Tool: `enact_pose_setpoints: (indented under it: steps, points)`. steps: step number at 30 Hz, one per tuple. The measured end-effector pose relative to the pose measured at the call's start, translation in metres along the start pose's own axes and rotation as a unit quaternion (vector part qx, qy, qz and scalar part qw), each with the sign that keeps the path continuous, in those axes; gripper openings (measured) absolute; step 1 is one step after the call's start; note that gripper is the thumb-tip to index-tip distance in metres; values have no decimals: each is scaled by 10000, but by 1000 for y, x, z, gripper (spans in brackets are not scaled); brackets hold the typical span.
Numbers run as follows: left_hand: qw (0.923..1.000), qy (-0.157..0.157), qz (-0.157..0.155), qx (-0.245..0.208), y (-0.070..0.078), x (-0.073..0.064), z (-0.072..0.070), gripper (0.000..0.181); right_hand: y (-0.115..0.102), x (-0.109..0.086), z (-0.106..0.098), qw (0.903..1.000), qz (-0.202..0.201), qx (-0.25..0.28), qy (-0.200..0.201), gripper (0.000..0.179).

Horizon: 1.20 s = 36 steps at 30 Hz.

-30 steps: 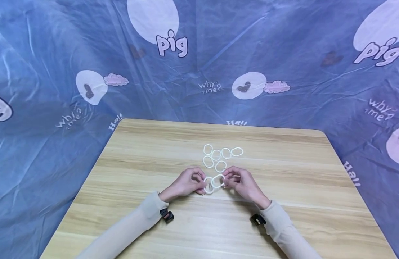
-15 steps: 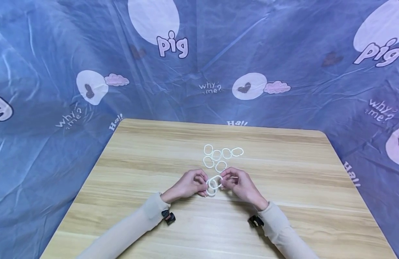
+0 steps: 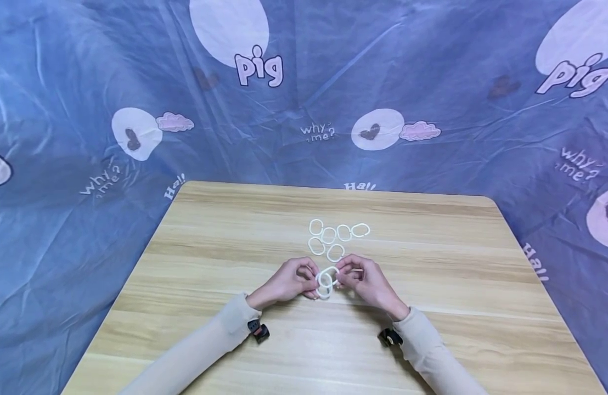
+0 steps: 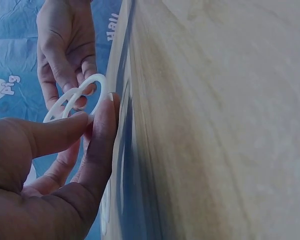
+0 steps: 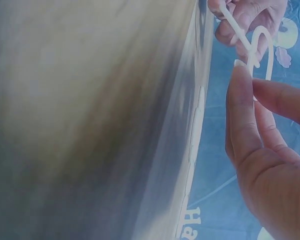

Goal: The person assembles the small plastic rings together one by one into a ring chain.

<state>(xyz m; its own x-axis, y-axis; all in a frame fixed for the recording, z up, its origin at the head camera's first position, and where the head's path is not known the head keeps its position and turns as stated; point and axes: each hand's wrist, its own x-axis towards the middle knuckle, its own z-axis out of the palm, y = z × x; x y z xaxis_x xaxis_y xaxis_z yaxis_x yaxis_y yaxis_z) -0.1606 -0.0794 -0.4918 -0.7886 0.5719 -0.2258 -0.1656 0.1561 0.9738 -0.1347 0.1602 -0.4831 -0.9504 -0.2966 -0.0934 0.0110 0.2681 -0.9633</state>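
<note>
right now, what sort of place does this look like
Probably an indoor recording corner: a wood-grain table, a printed blue sheet hung around it, and small black wrist-worn devices.

Between my fingers (image 5: 243, 112) the rings (image 5: 238, 30) look like smooth plastic with a faint gloss, above a wood-grained tabletop (image 3: 314, 351) with a soft sheen, while my sleeves (image 3: 200, 345) are matt cloth and the backdrop (image 3: 264, 159) creased, slightly shiny fabric.

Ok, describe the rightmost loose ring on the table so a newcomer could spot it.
On the wooden table, beyond the right hand, lies a cluster of six loose white rings. The rightmost ring is the only one seen from the head view as a plainly sideways-stretched oval.
</note>
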Motion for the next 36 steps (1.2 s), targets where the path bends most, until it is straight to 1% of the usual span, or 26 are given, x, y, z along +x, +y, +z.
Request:
enact_pose_setpoints:
  steps: [9, 19, 27, 33, 36]
  points:
    - [10000, 64, -47, 49, -2, 1, 2, 20, 1, -2, -1, 9999, 103, 73, -61, 25]
    - [10000, -17, -67, -4, -1, -1, 2, 20, 2, -2, -1, 9994, 104, 230, -256, 25]
    - [10000, -9, -32, 77, -1, 0, 3, 19, 2, -2, 0, 9994, 175, 218, -218, 24]
    - [9991, -154, 92, 380, 2, -1, 5, 19, 1, -1, 3, 9996, 120, -30, -272, 21]
    - [9981, -182, 152, 575, 2, -2, 4, 19, 0, 0, 4, 9996, 118, -104, -239, 20]
